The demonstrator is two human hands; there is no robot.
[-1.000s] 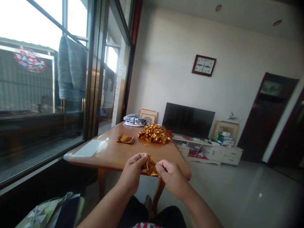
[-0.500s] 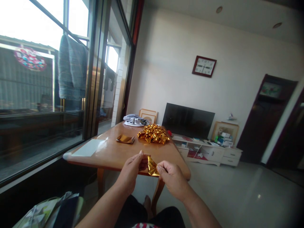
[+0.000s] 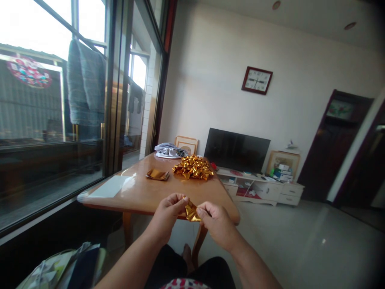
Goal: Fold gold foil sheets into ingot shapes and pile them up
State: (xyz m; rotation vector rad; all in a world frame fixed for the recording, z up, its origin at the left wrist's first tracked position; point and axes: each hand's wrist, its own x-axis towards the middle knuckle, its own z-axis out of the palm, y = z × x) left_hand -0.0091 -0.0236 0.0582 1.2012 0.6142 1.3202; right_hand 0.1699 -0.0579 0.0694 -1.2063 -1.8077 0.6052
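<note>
A small piece of shiny gold foil paper is pinched between my left hand and my right hand, just in front of the near edge of a wooden table. Both hands grip it with thumb and fingers, the left on its left corner, the right on its right side. Farther back on the table lies a heap of folded gold foil pieces. A short stack of flat gold foil sheets sits to the left of that heap.
A white sheet lies at the table's left corner, and a bundle of cloth at its far end. Glass windows run along the left. A TV on a low white cabinet stands against the far wall. Bags rest at lower left.
My hands have drawn closer together on the foil piece, folding it smaller. The view has shifted slightly; the things on the table have not moved.
</note>
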